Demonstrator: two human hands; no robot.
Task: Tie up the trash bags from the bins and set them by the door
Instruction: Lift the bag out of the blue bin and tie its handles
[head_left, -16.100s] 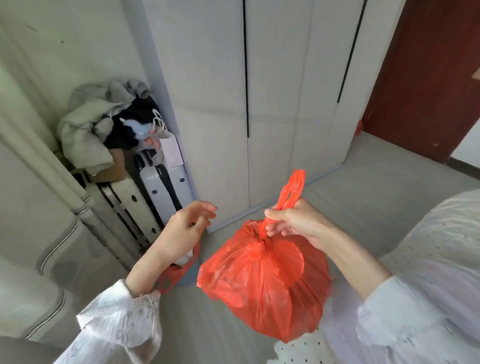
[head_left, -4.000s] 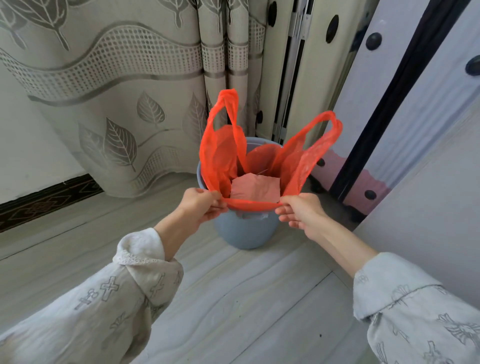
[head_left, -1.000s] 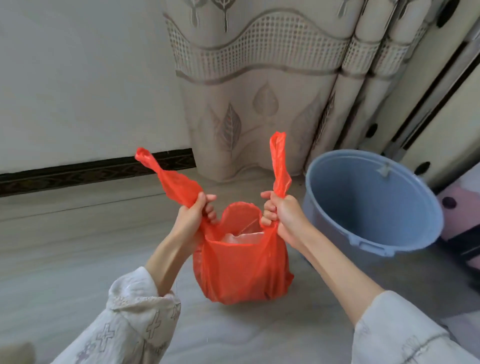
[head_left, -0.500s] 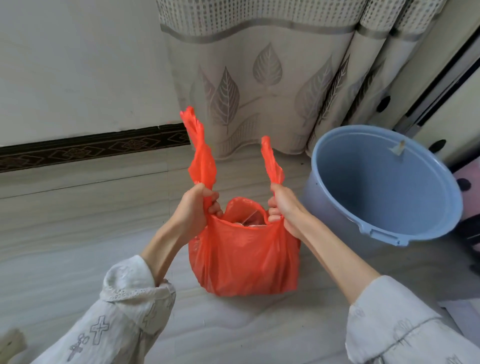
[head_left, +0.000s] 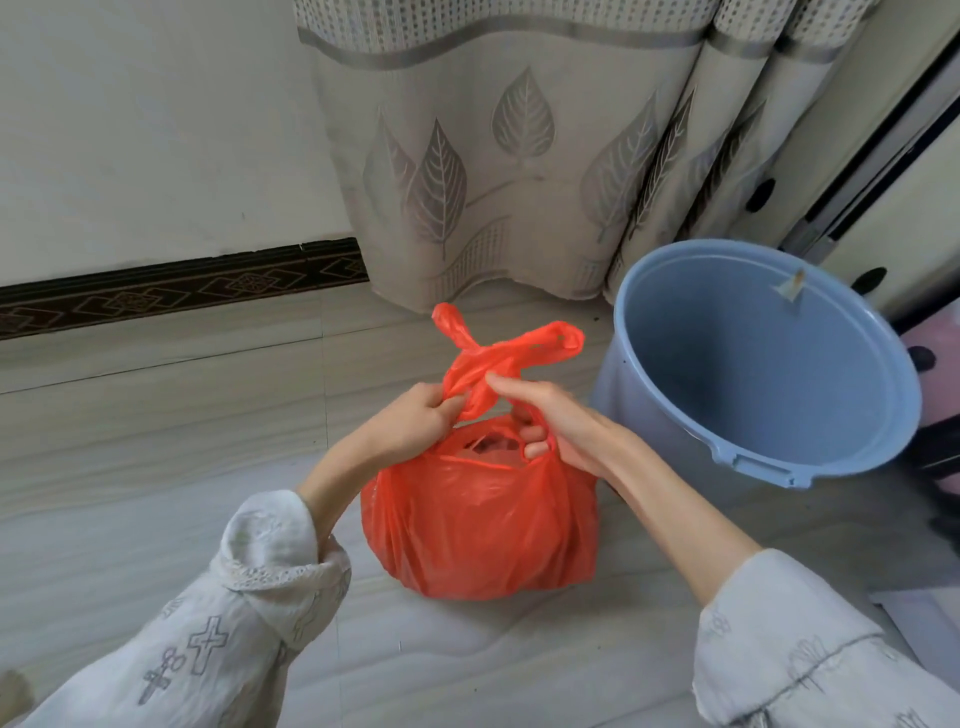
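Observation:
An orange-red plastic trash bag (head_left: 483, 525) sits on the grey tiled floor in the middle of the view. Its two handles (head_left: 511, 348) are crossed over each other above the bag's mouth, which still gapes a little. My left hand (head_left: 415, 423) pinches the left side of the crossed handles. My right hand (head_left: 550, 415) grips the right side, with fingers curled into the bag's opening. The blue plastic bin (head_left: 758, 364) stands just right of the bag, tilted toward me, with no bag inside.
A beige leaf-patterned curtain (head_left: 509, 156) hangs to the floor behind the bag. A white wall with a dark patterned skirting (head_left: 182, 283) runs at the left. Pale panels with black studs (head_left: 883, 171) stand behind the bin.
Half a second ago the two handles stood upright and apart, one in each fist. Now both hands have come together and the handles are crossed over the bag's mouth.

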